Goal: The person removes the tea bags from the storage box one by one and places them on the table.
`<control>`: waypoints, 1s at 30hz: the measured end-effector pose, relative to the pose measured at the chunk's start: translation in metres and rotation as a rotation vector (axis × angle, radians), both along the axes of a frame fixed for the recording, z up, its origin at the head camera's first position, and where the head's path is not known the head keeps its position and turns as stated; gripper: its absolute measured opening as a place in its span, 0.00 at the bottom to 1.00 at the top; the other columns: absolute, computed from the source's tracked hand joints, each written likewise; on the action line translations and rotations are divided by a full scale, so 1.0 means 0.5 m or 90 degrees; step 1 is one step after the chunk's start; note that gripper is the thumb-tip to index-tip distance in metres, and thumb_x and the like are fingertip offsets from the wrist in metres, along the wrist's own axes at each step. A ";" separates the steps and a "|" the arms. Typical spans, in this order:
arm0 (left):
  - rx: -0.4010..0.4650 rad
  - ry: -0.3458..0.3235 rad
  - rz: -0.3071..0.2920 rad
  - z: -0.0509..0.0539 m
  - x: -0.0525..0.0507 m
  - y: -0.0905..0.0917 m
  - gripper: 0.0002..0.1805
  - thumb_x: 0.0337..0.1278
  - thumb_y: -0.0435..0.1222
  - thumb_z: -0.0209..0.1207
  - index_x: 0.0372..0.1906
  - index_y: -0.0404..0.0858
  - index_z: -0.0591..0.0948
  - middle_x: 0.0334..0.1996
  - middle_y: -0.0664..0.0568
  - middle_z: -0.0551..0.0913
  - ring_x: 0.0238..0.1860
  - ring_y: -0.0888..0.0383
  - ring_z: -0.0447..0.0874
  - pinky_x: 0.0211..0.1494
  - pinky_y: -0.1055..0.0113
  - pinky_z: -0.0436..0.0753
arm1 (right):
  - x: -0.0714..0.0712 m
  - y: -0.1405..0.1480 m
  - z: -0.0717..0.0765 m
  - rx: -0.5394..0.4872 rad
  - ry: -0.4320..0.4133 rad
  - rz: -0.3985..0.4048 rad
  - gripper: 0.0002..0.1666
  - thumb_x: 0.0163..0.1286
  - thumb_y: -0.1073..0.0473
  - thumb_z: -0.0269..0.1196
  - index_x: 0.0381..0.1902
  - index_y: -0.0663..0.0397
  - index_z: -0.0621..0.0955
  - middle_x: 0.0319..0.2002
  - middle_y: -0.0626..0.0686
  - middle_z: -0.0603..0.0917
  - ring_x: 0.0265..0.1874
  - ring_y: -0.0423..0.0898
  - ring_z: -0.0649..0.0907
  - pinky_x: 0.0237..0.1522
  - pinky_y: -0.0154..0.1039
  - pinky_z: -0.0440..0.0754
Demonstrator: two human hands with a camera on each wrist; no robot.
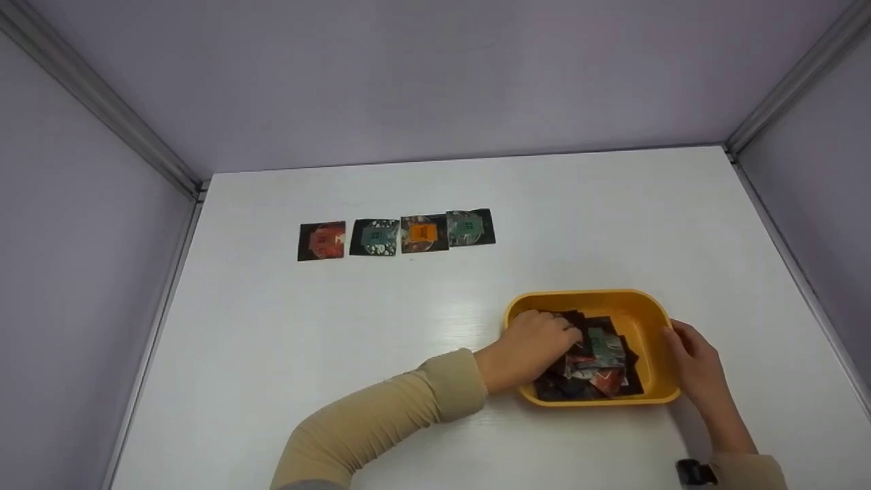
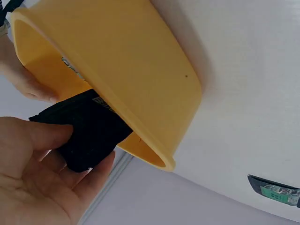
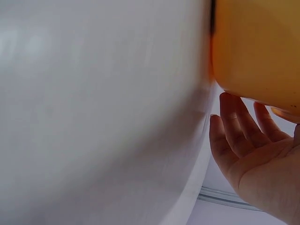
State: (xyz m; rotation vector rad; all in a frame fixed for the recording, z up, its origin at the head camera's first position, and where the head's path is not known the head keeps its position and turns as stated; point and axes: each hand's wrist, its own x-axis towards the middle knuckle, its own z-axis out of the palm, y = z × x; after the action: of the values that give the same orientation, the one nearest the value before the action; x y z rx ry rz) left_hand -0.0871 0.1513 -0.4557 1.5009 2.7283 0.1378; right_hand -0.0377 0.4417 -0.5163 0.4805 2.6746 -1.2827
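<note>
A yellow bin (image 1: 653, 381) holds a heap of small dark, red and green packets (image 1: 605, 350). My left hand (image 1: 534, 344) reaches over the bin's left side. Seen from the left wrist, that hand (image 2: 51, 173) pinches a black packet (image 2: 91, 133) between thumb and fingers at the rim of the bin (image 2: 126, 61). At the bin's right end my right hand (image 1: 704, 371) grips the rim and wall. The right wrist view has this hand's fingers (image 3: 241, 124) against the outside of the bin (image 3: 262, 51), its thumb mostly hidden.
Four packets lie in a row on the white table (image 1: 340, 340) at the back left: a red one (image 1: 322, 241), a teal one (image 1: 374, 237), an orange one (image 1: 424, 233) and a green one (image 1: 470, 227). Pale walls (image 1: 442, 82) enclose the back and sides.
</note>
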 end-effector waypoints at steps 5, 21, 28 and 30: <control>0.125 0.075 -0.034 0.009 0.016 -0.046 0.12 0.71 0.34 0.56 0.53 0.47 0.83 0.49 0.58 0.84 0.49 0.61 0.81 0.50 0.70 0.78 | 0.001 -0.002 -0.002 0.009 -0.020 0.000 0.42 0.78 0.35 0.42 0.71 0.66 0.64 0.65 0.69 0.70 0.57 0.59 0.73 0.49 0.21 0.73; 0.219 0.091 0.055 0.037 0.043 -0.216 0.12 0.65 0.30 0.61 0.50 0.45 0.84 0.46 0.58 0.86 0.47 0.62 0.82 0.50 0.69 0.79 | 0.001 0.001 -0.002 -0.008 0.010 0.011 0.40 0.79 0.38 0.42 0.71 0.67 0.64 0.64 0.70 0.71 0.55 0.59 0.73 0.40 0.14 0.68; 0.268 -0.007 0.153 0.005 0.014 -0.302 0.13 0.62 0.28 0.63 0.47 0.47 0.84 0.42 0.61 0.86 0.43 0.64 0.83 0.48 0.68 0.81 | 0.001 0.003 -0.002 -0.012 -0.001 0.008 0.41 0.79 0.38 0.41 0.71 0.67 0.63 0.65 0.70 0.69 0.57 0.60 0.73 0.40 0.14 0.67; 0.270 -0.047 0.191 -0.004 0.004 -0.329 0.13 0.61 0.29 0.64 0.47 0.47 0.84 0.42 0.61 0.87 0.43 0.63 0.83 0.48 0.67 0.82 | 0.001 0.002 -0.001 -0.010 -0.004 0.008 0.41 0.79 0.37 0.41 0.72 0.66 0.63 0.66 0.70 0.69 0.58 0.61 0.72 0.41 0.14 0.66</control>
State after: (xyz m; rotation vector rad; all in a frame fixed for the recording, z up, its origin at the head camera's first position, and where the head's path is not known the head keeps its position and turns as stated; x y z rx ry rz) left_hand -0.0851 -0.0134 -0.4575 1.1021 2.9701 0.8053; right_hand -0.0372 0.4429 -0.5170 0.4645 2.6557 -1.2955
